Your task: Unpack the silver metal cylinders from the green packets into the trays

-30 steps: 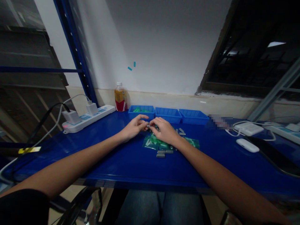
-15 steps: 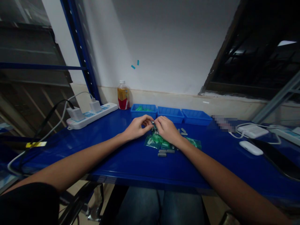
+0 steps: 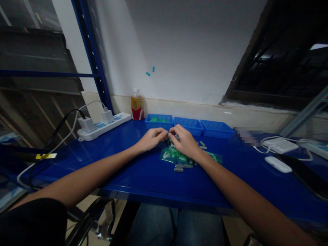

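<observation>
Fingers [image 3: 161, 131] of the left hand [image 3: 150, 140] are drawn narrow and meet those of the right hand [image 3: 186, 142] around a small metallic piece [image 3: 169, 134], held just above the blue counter [image 3: 143, 177]; its details are too small and dim to tell. Right thumb and forefinger curve toward each other, with a slight gap behind their tips. Below the hands lies a heap of green plastic pieces [image 3: 175, 154], spread with flat translucent green bags [image 3: 166, 156], partly hidden by the right wrist. Short grey metal bars [image 3: 178, 169] rest on the near side of the heap, and more metal bars [image 3: 202, 145] lie beyond the right hand. Three blue plastic trays stand in a row along the wall, the leftmost tray [image 3: 153, 124] holding green pieces. Left of it stands an amber drink bottle [image 3: 137, 106], upright and capped, just beside a white power strip [image 3: 102, 127] carrying two plugs.
</observation>
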`<state>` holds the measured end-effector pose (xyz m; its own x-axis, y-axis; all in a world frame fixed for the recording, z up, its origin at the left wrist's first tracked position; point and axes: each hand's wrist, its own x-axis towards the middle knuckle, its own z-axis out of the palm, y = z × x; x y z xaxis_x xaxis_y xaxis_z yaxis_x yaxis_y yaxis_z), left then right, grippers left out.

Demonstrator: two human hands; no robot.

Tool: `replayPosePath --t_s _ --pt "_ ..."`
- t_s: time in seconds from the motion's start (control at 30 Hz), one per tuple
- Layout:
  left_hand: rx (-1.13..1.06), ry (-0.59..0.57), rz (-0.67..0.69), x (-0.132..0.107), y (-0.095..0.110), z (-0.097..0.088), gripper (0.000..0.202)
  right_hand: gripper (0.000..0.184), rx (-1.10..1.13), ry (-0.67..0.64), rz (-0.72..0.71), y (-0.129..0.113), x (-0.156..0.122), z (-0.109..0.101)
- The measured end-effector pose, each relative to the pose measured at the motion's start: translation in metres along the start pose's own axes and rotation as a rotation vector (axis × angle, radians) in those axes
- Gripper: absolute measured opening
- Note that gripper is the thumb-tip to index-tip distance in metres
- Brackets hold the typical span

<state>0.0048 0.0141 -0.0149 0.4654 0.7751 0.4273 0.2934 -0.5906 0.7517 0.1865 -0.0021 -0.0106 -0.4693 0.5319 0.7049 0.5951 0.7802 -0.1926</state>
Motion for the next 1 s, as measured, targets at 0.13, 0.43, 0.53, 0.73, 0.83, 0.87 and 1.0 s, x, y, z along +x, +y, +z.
replayPosePath --t_s 0.13,0.43,0.53,0.73,0.83,0.87,1.0 --pt "0.21 -0.015 0.05 0.0 -0.006 0.002 0.031 0.015 -0.161 0.124 0.062 0.031 0.003 -0.022" --pt "0.552 -0.157 0.121 0.004 -0.026 -0.001 0.015 0.023 -0.577 0.38 0.842 0.137 -0.038 -0.074" --pt "0.517 -0.136 0.097 0.005 -0.027 -0.001 0.009 0.027 -0.609 0.323 0.979 0.145 -0.049 -0.072" --pt "0.44 -0.05 0.077 0.003 -0.021 -0.001 0.012 0.027 -0.648 0.309 0.973 0.141 -0.047 -0.067" --pt "0.361 0.034 0.08 0.004 -0.015 0.0 0.016 0.024 -0.598 0.341 0.789 0.123 -0.033 -0.064" --pt "0.323 0.059 0.077 0.006 -0.014 0.0 0.016 0.022 -0.543 0.333 0.689 0.113 -0.027 -0.06" --pt "0.181 0.125 0.05 0.015 -0.013 0.003 0.017 0.015 -0.312 0.171 0.262 0.058 -0.005 -0.034"
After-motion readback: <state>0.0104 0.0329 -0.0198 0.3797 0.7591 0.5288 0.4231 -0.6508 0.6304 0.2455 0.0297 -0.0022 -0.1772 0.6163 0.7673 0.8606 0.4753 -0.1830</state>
